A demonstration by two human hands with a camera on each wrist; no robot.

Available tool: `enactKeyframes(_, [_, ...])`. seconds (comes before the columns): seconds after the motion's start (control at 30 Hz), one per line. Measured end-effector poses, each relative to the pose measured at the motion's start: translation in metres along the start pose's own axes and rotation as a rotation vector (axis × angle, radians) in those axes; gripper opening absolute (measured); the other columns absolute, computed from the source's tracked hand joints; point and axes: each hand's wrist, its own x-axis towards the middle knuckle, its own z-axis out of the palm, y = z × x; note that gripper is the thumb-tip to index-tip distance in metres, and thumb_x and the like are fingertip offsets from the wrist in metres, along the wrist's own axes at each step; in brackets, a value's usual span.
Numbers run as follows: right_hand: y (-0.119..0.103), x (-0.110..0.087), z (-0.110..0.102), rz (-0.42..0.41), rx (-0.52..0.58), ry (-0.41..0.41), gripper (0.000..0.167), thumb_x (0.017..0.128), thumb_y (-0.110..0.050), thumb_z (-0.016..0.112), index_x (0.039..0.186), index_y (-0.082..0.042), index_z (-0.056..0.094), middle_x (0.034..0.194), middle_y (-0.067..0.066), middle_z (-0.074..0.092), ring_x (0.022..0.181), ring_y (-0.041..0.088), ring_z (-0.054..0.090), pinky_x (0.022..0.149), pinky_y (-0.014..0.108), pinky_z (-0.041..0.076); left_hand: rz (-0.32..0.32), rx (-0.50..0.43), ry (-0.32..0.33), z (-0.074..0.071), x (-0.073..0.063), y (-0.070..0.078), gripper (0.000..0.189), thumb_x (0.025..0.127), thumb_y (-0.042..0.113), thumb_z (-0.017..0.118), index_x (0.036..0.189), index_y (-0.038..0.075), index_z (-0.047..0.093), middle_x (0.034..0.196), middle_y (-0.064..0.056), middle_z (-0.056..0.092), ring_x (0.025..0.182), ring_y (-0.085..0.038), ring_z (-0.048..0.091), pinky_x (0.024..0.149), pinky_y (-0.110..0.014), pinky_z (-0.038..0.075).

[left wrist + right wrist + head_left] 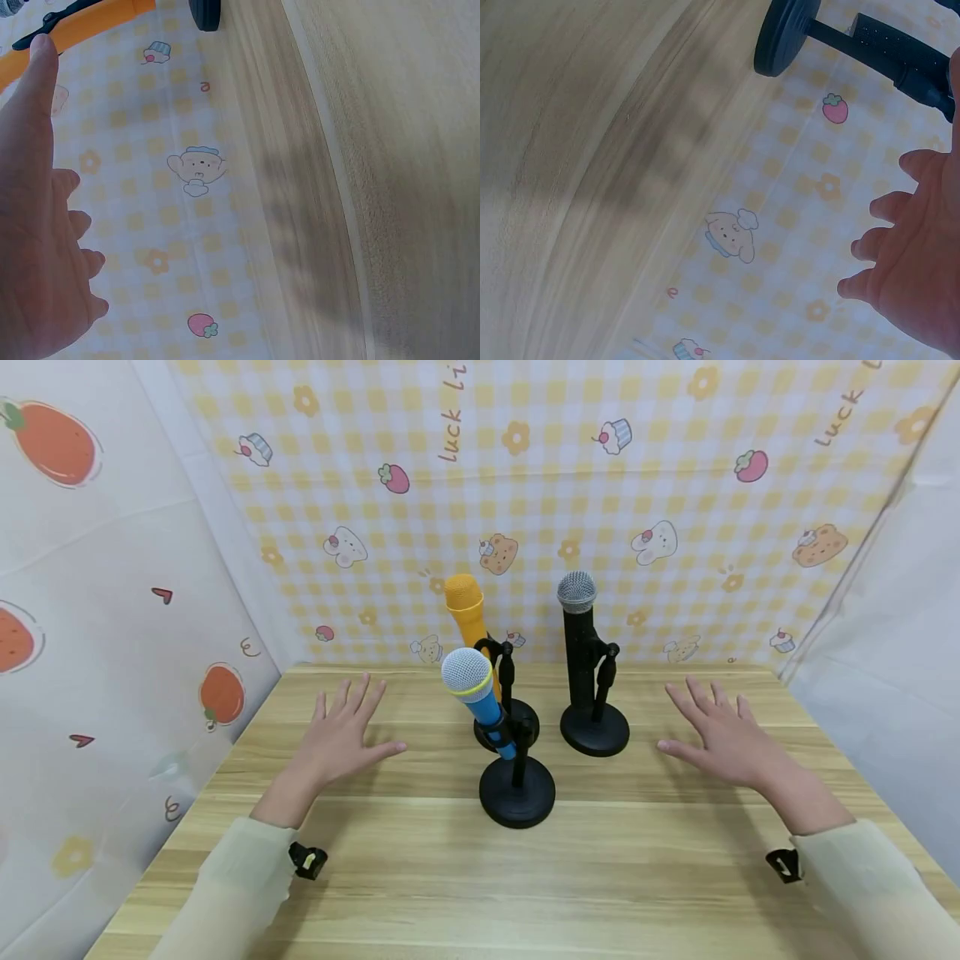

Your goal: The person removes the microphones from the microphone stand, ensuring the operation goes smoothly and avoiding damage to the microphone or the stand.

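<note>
Three microphones stand in small black stands mid-table. In the head view the blue microphone (487, 708) with a silver head leans left in the nearest stand (517, 797). Behind it an orange microphone (469, 620) tilts the same way, its stand partly hidden. To the right a black microphone (579, 656) stands nearly upright in its stand (595, 732). My left hand (339, 739), fingers spread, hovers over the table left of the microphones and holds nothing. My right hand (729, 739) hovers likewise on the right, nearest the black microphone, its fingers spread.
The wooden table (420, 877) ends at the back against a checked yellow cloth (517, 485) with printed figures. White printed cloth (120, 568) hangs along the left side, and a white cloth (892, 610) along the right. Each wrist carries a small black camera mount (307, 860).
</note>
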Motion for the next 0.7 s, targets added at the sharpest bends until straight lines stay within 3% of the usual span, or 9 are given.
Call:
enactKeyframes(0.33, [-0.001, -0.001, 0.001, -0.042, 0.185, 0.056, 0.084, 0.098, -0.042, 0.056, 0.157, -0.016, 0.003, 0.157, 0.026, -0.003, 0.139, 0.051, -0.006, 0.107, 0.067, -0.006, -0.001, -0.139, 0.015, -0.002, -0.002, 0.002, 0.099, 0.088, 0.062, 0.058, 0.157, 0.013, 0.008, 0.160, -0.015, 0.002, 0.144, -0.041, 0.004, 0.111, -0.062, -0.002])
enactKeyframes(0.53, [-0.006, 0.000, 0.005, -0.081, 0.297, 0.111, 0.083, 0.096, -0.032, 0.062, 0.157, -0.017, 0.008, 0.159, 0.022, 0.003, 0.142, 0.046, 0.003, 0.107, 0.067, 0.010, 0.010, -0.237, 0.053, -0.006, -0.001, 0.003, 0.096, 0.090, 0.057, 0.059, 0.157, 0.013, 0.008, 0.160, -0.015, 0.007, 0.145, -0.039, 0.008, 0.112, -0.062, 0.004])
enactKeyframes(0.7, [-0.011, 0.001, 0.012, -0.111, 0.402, 0.126, 0.080, 0.097, -0.024, 0.063, 0.157, -0.021, 0.010, 0.160, 0.016, 0.010, 0.142, 0.043, 0.013, 0.107, 0.064, 0.018, 0.023, -0.383, 0.076, -0.007, -0.002, 0.007, 0.090, 0.092, 0.049, 0.062, 0.157, 0.018, 0.009, 0.160, -0.012, 0.012, 0.144, -0.038, 0.014, 0.111, -0.060, 0.013])
